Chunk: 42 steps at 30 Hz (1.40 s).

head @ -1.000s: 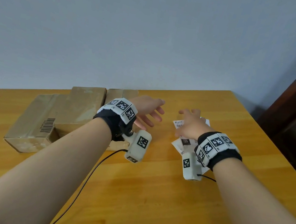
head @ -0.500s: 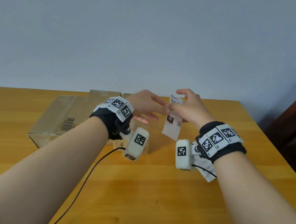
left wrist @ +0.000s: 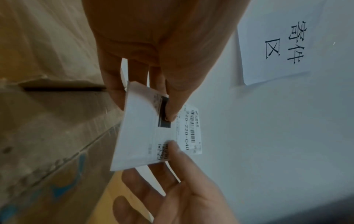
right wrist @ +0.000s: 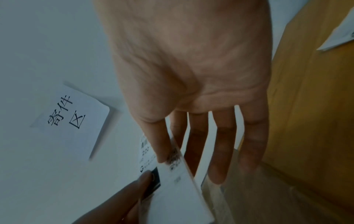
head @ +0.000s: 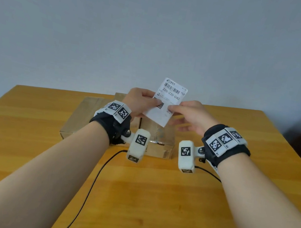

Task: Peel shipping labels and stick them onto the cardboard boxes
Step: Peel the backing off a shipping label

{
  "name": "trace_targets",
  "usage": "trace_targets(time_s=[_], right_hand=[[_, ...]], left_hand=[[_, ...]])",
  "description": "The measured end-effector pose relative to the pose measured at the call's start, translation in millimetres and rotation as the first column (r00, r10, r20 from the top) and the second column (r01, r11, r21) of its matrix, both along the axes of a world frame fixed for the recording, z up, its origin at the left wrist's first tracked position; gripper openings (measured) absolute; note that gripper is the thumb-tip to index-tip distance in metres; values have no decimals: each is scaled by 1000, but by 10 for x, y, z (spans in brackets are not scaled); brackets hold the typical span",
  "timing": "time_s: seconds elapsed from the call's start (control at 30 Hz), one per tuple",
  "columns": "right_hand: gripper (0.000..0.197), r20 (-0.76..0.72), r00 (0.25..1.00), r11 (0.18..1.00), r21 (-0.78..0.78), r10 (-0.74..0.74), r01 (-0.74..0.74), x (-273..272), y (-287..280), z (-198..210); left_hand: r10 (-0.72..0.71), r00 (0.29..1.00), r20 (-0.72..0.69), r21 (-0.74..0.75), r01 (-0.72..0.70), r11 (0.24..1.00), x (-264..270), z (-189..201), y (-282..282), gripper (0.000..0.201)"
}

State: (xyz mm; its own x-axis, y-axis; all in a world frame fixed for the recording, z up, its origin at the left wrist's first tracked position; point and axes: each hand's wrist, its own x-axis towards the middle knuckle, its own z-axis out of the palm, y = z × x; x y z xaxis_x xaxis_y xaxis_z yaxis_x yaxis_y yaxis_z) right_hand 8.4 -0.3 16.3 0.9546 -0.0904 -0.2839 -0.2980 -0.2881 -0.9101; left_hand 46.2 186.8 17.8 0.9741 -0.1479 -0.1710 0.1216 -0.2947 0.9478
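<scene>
Here the shipping label stands near frame centre, long axis almost upright, barcode end tipped toward the upper right. The left hand and right hand each pinch a side edge, holding it above the cardboard boxes.

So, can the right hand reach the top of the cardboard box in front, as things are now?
Probably yes: the cardboard box lies just below the right hand with nothing between, but that hand and the left hand both pinch the label.
</scene>
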Motion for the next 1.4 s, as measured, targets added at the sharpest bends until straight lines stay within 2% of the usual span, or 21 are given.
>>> trace_targets(time_s=[0.1,0.17,0.2,0.27,0.3,0.37,0.47,0.57,0.67,0.73,1.1,1.17,1.27,1.4], right_hand=[[17,32,999,999,-12,-43,43,53,64,-35],[16,34,997,995,-65,-67,69,86,71,-60],[15,22,997,992,-106,-69,71,104,64,-86],[15,-31,998,982,-178,-62,55,119,52,-145],[17,-65,996,978,-203,-57,42,125,51,-179],[17,-109,993,973,-230,-48,22,124,60,-246],[22,-133,990,960,-281,-54,15,116,78,-340],[32,-163,984,959,-284,-72,23,102,86,-423],[32,-158,984,965,-258,-87,44,101,93,-463],[32,-149,984,963,-263,-93,52,90,109,-459],[35,-53,992,934,-347,-117,92,-11,313,-465],[35,-50,993,931,-355,-110,86,-14,335,-464],[34,-42,994,934,-347,-101,80,-4,371,-494],[31,-27,998,945,-324,-65,52,52,404,-551]], left_hand=[[69,993,91,79,-76,994,45,-61,86,14],[117,982,148,206,-147,967,89,-133,145,17],[126,981,146,321,-167,932,112,-182,173,26],[116,988,101,594,-154,790,137,-306,199,65],[113,991,76,655,-135,743,135,-358,213,83],[102,993,55,651,-113,751,145,-415,250,97],[68,997,35,637,-75,767,199,-457,313,88],[64,997,48,678,-79,731,252,-499,393,82],[75,995,62,747,-96,658,293,-553,531,83],[101,993,61,755,-112,646,294,-556,642,81],[196,980,-34,714,-113,691,212,-425,946,77],[210,977,-37,700,-124,703,210,-450,996,68],[263,964,-47,627,-176,758,237,-485,1143,39],[249,967,-47,601,-172,780,362,-465,1353,36]])
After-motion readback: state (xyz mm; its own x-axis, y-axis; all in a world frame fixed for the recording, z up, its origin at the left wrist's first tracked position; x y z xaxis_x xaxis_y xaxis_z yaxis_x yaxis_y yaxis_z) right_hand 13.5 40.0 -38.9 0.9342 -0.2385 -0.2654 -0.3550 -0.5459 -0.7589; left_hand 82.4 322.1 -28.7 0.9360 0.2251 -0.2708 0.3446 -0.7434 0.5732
